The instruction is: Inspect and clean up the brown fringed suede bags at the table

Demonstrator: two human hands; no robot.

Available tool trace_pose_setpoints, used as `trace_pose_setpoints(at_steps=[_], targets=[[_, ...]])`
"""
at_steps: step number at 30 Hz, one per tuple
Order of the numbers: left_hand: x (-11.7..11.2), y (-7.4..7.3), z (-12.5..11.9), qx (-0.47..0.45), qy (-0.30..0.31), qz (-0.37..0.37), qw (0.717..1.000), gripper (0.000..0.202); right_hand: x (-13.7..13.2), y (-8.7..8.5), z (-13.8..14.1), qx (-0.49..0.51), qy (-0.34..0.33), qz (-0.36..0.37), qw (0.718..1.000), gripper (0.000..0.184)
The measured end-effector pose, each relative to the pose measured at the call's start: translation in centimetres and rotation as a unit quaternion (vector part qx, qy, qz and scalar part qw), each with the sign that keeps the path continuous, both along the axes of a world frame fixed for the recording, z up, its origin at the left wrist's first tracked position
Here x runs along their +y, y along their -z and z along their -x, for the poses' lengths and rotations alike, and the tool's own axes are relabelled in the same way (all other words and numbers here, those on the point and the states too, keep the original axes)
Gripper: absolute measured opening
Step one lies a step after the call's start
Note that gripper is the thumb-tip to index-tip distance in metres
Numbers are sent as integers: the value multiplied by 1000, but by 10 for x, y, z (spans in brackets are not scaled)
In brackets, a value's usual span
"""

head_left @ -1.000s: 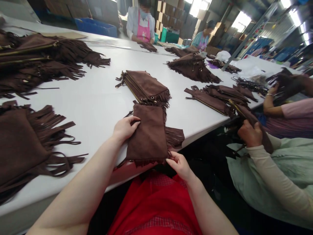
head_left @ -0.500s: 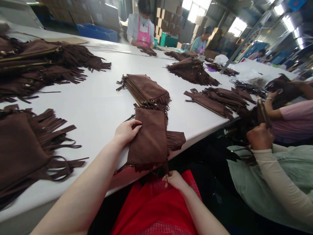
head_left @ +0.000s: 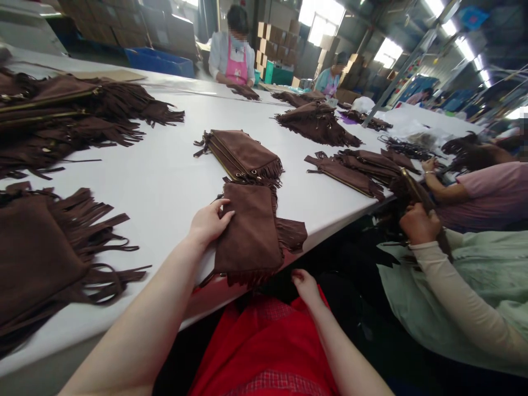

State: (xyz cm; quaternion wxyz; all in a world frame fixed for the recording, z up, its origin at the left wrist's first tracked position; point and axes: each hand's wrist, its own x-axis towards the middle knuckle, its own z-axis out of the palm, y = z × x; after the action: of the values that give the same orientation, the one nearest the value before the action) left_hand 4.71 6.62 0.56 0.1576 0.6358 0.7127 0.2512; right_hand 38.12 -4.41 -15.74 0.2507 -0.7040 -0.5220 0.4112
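Now left hand point(head_left: 210, 223), fingers flat and open, pins the brown fringed pouch point(head_left: 249, 234) at the near edge of the white table point(head_left: 165, 181). Right hand point(head_left: 306, 286) has let go of the bottom fringe and hangs loosely open, empty, above the red apron point(head_left: 264, 341). Pouch held one-handed only.

Dark brown fringed pouch point(head_left: 251, 234) on plain white table point(head_left: 165, 181); red garment point(head_left: 268, 352) with faint check; brass-toned zips on brown stack point(head_left: 245, 149); pink apron point(head_left: 236, 63) far across.
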Motion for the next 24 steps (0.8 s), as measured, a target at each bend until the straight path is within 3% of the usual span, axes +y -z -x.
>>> trace_pose_setpoints(at_steps=[2, 5, 8, 10, 13, 18, 24], targets=[[-6, -6, 0, 15, -19, 16, 1000, 56, 11, -24, -4, 106, 19, -81, 991, 29], [-13, -14, -1, 78, -13, 62, 995, 58, 14, -67, 4, 215, -51, -150, 964, 37], [-15, -14, -1, 91, 36, 79, 992, 53, 11, -105, 25, 261, -153, -125, 945, 41], [-13, -12, -2, 56, 63, 80, 993, 45, 9, -122, 38, 274, -204, -82, 936, 32], [-9, -8, -2, 8, 59, 78, 995, 36, 8, -135, 49, 256, -219, -44, 940, 20], [-1, -4, -2, -14, 18, 51, 998, 37, 6, -143, 59, 257, -223, -12, 940, 21], [2, 0, 0, -14, 20, 46, 999, 38, 7, -150, 69, 261, -211, 5, 942, 27]])
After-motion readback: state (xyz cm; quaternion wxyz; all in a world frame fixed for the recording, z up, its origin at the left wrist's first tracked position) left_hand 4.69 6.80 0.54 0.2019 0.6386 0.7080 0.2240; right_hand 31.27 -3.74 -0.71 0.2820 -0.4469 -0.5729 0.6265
